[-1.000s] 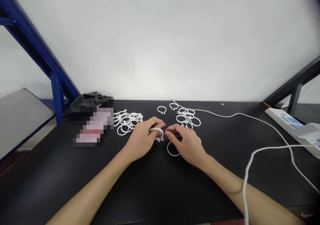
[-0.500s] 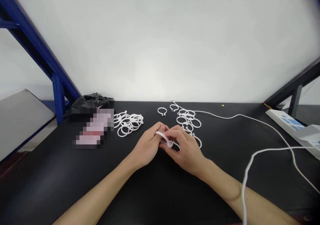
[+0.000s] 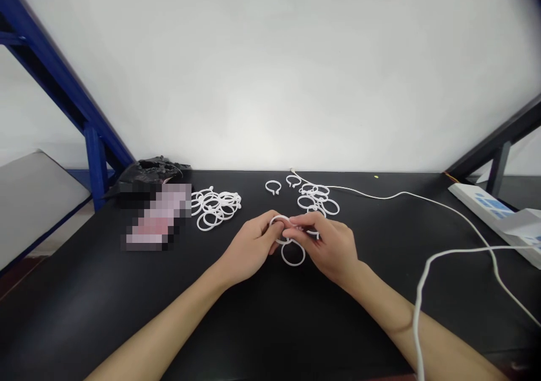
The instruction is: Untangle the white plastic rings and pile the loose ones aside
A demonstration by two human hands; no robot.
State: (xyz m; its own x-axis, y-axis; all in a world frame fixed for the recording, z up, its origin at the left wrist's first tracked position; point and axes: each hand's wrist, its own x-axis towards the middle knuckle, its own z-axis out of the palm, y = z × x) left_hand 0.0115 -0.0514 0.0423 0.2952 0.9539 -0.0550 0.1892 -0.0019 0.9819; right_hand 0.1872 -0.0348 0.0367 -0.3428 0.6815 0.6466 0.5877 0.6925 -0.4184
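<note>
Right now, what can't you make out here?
- Head view: mosaic patch blurs whatever lies beside the ring pile.
- Left hand and right hand cover the upper ring's ends; whether it links the lower ring is unclear.
- White cable runs off the bottom edge, end unseen.

Unreadable pixelated patch (image 3: 154, 217); ring (image 3: 279, 218) partly behind fingers (image 3: 305, 221); cable (image 3: 465, 250) cropped below.

- Ring (image 3: 279, 218), pinched between the fingers (image 3: 264, 231): white plastic, smooth, with a faint sheen.
- Loose rings (image 3: 315, 198), just beyond the fingers: the same smooth white plastic.
- Desk (image 3: 253, 324), beneath the fingers: black, matt, even surface.
- Cable (image 3: 416, 302), right of the fingers: white, smooth sheath.
- Bag (image 3: 147, 172), well left of the fingers: black crumpled film, glossy.
- Frame (image 3: 95, 155), beyond the bag: blue painted metal.
</note>
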